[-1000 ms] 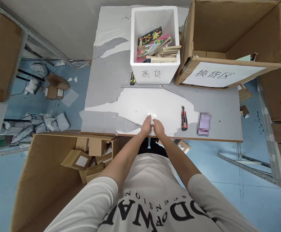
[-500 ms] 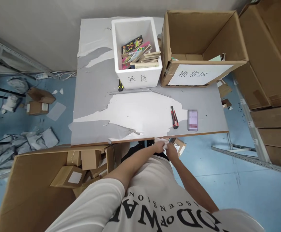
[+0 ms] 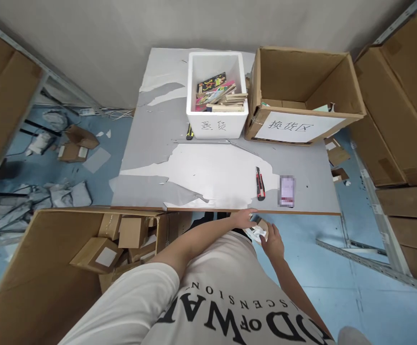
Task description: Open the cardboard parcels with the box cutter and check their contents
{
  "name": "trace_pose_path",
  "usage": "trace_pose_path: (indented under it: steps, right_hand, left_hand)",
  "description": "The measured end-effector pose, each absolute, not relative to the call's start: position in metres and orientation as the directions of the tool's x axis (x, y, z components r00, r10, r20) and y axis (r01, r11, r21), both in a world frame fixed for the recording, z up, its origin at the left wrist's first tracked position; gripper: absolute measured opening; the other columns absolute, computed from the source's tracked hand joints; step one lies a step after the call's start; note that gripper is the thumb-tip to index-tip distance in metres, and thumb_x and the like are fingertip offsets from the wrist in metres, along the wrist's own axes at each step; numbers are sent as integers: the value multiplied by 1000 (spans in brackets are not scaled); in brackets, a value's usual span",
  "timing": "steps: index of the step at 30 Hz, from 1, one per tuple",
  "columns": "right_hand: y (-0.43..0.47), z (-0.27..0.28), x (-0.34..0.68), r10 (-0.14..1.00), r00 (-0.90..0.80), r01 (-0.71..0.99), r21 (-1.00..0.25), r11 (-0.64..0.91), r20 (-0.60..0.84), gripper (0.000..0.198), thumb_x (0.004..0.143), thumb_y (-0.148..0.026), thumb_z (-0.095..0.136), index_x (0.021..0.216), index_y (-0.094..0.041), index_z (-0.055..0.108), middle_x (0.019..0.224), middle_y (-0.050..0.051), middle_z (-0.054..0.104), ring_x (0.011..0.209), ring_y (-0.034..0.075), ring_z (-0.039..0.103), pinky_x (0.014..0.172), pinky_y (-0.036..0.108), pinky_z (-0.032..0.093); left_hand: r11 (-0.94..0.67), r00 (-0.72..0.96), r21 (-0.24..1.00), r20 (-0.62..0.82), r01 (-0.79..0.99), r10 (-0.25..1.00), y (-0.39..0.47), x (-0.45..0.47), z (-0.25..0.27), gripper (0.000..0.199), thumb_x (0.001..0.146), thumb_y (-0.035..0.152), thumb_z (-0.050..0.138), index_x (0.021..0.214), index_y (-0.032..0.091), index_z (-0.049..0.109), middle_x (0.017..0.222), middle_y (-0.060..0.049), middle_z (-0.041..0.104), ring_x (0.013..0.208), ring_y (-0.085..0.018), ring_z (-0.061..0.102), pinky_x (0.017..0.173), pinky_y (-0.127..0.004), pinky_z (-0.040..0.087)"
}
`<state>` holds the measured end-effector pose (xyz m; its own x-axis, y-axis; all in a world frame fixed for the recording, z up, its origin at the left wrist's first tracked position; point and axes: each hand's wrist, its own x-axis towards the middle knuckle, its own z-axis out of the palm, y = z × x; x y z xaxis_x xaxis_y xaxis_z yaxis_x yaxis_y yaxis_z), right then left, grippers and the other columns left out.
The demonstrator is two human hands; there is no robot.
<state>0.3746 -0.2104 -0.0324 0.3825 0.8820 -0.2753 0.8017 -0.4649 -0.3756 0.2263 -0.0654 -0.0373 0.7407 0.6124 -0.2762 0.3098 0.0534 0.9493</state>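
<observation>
My left hand [image 3: 244, 218] is just below the table's front edge, fingers stretched to the right. Lower and to its right, my right hand [image 3: 273, 242] has its fingers parted. Neither hand visibly grips anything. Crumpled white paper or film [image 3: 255, 234] shows in the gap between them, near the right fingertips; whether it touches them I cannot tell. Nearest on the tabletop [image 3: 222, 177] are a red-and-black utility knife [image 3: 260, 184] and a phone [image 3: 287, 191] with its screen lit.
A white foam box [image 3: 217, 125] of booklets and a large cardboard box [image 3: 305, 125] stand at the back. A yellow-and-black cutter [image 3: 190, 131] lies beside the foam box. An open carton [image 3: 17, 268] of small boxes stands front left. Stacked cartons [image 3: 391, 115] flank the right.
My hands were together around a crumpled white piece. Now they are apart, the right lower and further right. The camera view has shifted, so the table appears lower.
</observation>
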Motion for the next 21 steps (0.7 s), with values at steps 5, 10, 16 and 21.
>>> trace_pose_path:
  steps: [5,10,16,21]
  right_hand:
    - [-123,-15,357,981,195,675,-724,-145,-16,58,91,-48,44,139,-17,43,139,18,51,131,31,46,106,54,40]
    - [-48,10,328,971,233,477,-877,-62,58,64,91,-50,46,146,-18,34,147,18,42,136,29,42,108,54,37]
    - [-5,26,299,955,230,353,-931,96,185,68,92,-53,43,149,-20,28,155,15,31,144,28,30,114,55,27]
    - [7,26,263,977,60,285,-941,180,205,72,92,-57,41,149,-16,27,155,18,30,144,28,29,116,53,26]
  left_hand:
    - [-7,442,972,-99,233,892,-35,174,-4,70,78,41,68,139,17,46,146,-16,46,136,-29,43,116,-50,31]
    - [-110,96,979,95,172,991,-19,107,20,77,80,54,63,144,18,39,153,-17,36,144,-31,30,119,-52,23]
    - [-173,-267,960,229,219,936,-37,53,26,98,75,71,59,152,21,24,159,-14,22,148,-32,16,121,-48,16]
    - [-148,-423,966,227,211,877,-52,36,28,104,73,77,53,153,20,20,160,-16,18,148,-32,14,121,-47,16]
